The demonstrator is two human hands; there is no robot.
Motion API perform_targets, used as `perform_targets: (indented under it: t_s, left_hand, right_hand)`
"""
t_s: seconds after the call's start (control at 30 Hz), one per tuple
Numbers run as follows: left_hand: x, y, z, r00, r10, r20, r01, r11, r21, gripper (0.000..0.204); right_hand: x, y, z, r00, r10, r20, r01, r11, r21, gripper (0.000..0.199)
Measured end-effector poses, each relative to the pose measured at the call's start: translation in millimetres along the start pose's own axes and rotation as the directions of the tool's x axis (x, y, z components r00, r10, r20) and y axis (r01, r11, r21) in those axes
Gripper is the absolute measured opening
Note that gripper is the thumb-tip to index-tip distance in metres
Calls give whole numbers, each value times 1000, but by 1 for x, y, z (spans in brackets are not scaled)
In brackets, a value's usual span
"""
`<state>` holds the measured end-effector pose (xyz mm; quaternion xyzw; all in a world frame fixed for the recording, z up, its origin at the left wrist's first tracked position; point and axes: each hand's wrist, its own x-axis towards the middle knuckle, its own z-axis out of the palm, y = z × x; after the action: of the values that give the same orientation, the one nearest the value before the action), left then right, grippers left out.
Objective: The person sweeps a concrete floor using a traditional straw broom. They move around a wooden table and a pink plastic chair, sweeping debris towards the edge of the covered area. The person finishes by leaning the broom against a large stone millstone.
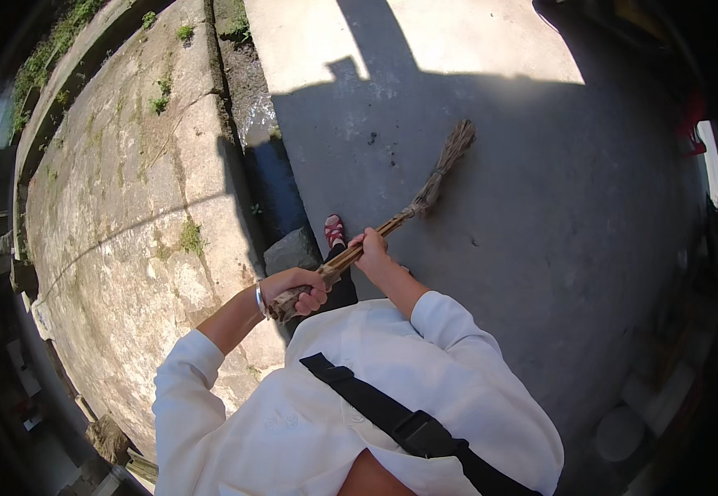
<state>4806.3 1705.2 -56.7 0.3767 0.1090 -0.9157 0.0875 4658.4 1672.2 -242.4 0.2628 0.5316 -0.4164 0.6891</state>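
Both my hands are closed round a straw broom (430,192) that slants across in front of me, its bristle head toward the upper right. My left hand (295,290) grips the handle close to its frayed butt end, with a bracelet on that wrist. Farther up the handle, my right hand (369,250) wraps round it. The brush end is over the shaded concrete floor (541,215); whether its tips touch the floor I cannot tell.
A narrow gutter (279,186) with water runs just left of my red sandal (334,229), with a stone block (293,250) in it. Beyond stands a sunlit, weedy concrete wall or slab (119,223). A round pale object (620,434) sits at the lower right.
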Motion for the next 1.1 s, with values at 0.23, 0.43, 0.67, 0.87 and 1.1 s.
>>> perform_targets:
  t_s: [0.23,0.43,0.67,0.87,1.1]
  left_hand:
    - [-97,109,-67,990,-110,-90,92,980,-177,19]
    - [-155,185,-61,920,85,-382,-7,980,201,10]
    - [-120,223,-41,886,320,-336,-9,736,677,10]
    - [-139,207,-65,940,193,-282,-31,870,492,11]
    - [-200,204,-108,939,89,-333,-21,979,204,10]
  right_hand:
    - [47,110,106,978,149,-143,-154,988,-23,5]
    - [54,135,238,968,233,93,-245,958,149,8]
    - [92,84,283,847,154,508,-317,915,250,26]
    - [68,96,269,930,81,358,-114,991,72,26]
    - [39,175,279,975,221,23,-222,969,113,15]
